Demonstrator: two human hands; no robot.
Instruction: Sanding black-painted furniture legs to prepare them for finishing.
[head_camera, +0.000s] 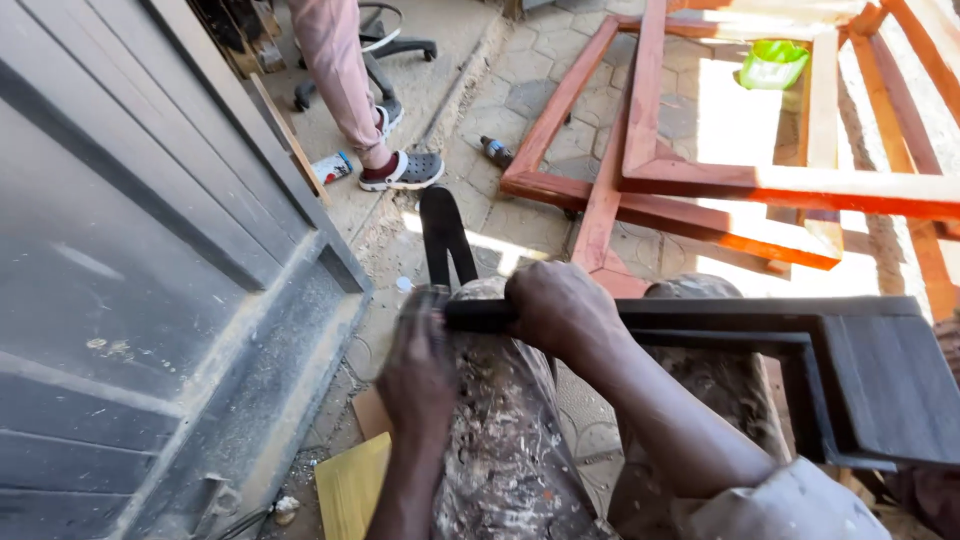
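A dark grey-black wooden piece (850, 370) with a recessed panel lies across my lap, and a curved leg (445, 235) of it rises at its left end. My right hand (560, 310) is closed around the narrow end of this piece above my paint-stained trousers (505, 440). Just left of that, my left hand (418, 375) presses against the same end with fingers curled; whether it holds something small I cannot make out.
A large dark grey panelled door (130, 300) lies at the left. Orange-red wooden frames (720, 180) cover the paved ground ahead, with a green bowl (772, 62) among them. Another person's legs in pink trousers and grey clogs (400, 172) stand behind. Yellow sheets (352, 485) lie by my knee.
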